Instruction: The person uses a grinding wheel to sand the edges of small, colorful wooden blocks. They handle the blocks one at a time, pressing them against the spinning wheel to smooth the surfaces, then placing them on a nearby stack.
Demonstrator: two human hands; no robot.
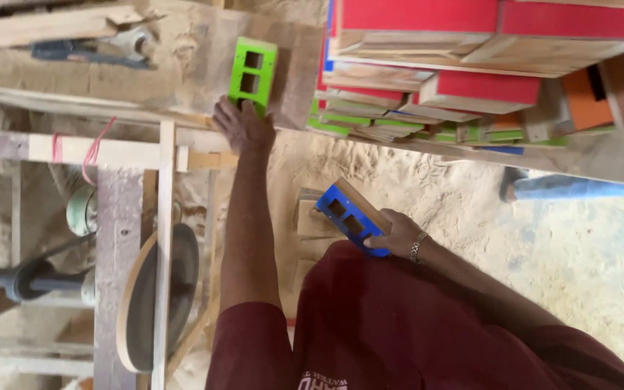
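My left hand (pixel 243 124) reaches forward and rests its fingers on the near end of a green laminated wood piece (pixel 252 74) with two rectangular cut-outs, lying on a dusty wooden bench top (pixel 182 50). My right hand (pixel 399 235), with a metal bracelet on the wrist, grips a blue laminated wood piece (pixel 348 214) with two similar cut-outs, held low near my maroon shirt above the sawdust floor.
A stack of red, green, blue and orange laminated boards (pixel 471 79) lies to the right. A spanner (pixel 124 45) lies on the bench. Under the bench sit a round disc (pixel 157 296) and a motor (pixel 81 209). Another person's foot (pixel 514 184) stands on the sawdust.
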